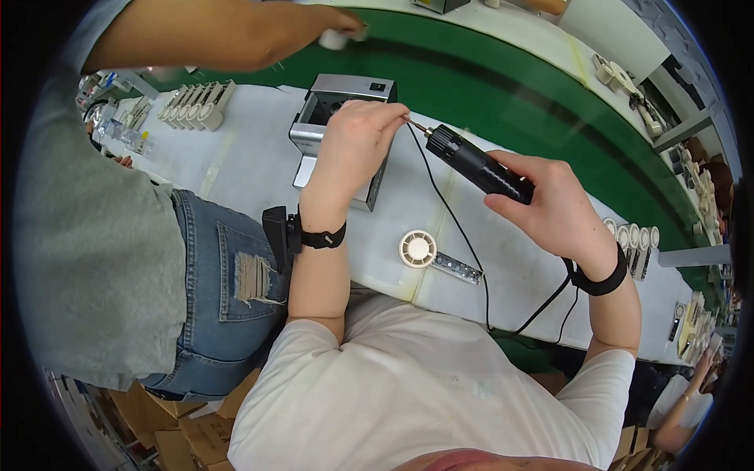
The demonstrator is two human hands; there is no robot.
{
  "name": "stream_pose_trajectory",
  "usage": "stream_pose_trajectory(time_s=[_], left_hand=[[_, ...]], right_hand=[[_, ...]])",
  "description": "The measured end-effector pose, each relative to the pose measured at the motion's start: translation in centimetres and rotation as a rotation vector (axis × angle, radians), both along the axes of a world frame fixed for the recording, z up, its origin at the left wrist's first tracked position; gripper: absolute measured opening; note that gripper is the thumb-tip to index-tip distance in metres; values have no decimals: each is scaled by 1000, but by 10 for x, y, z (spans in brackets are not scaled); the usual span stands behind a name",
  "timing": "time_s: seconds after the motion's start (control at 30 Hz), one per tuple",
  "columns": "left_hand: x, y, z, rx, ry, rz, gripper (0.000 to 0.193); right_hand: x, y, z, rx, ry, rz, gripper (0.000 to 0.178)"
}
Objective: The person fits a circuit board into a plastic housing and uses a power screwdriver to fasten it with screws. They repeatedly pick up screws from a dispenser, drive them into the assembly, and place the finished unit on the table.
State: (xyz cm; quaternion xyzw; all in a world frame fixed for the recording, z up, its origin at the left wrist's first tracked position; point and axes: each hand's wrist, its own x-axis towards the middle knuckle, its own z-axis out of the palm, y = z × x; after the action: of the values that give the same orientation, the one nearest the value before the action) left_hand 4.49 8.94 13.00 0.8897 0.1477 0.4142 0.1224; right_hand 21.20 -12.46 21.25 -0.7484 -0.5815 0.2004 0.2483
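Observation:
My right hand [556, 206] is wrapped round a black electric screwdriver [481, 166], tilted so its bit points up and left. The fingertips of my left hand [360, 141] are pinched together at the tip of the bit; whatever is between them is too small to make out. Behind my left hand stands a silver metal box [357, 85] with an open front and a small black switch on top, partly covered by my hand and wrist. On the white table below the screwdriver lies a cream round grille part [417, 249] with a narrow circuit-board strip [458, 268] extending from it.
Black cables [463, 224] run across the white table [259, 125]. Beyond it is a green belt [471, 71]. Rows of cream parts stand left [196, 106] and right [632, 239]. A co-worker [94, 235] stands close on the left, one arm stretched over the belt with a blurred white thing.

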Motion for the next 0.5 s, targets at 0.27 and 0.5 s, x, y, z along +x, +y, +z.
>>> stream_pose_trajectory(time_s=[0.27, 0.5], left_hand=[[-17, 35, -4, -147, 49, 270, 12], [-25, 64, -24, -115, -165, 359, 19]], right_hand=[[26, -73, -56, -180, 26, -309, 51], [37, -143, -125, -286, 65, -533, 51]])
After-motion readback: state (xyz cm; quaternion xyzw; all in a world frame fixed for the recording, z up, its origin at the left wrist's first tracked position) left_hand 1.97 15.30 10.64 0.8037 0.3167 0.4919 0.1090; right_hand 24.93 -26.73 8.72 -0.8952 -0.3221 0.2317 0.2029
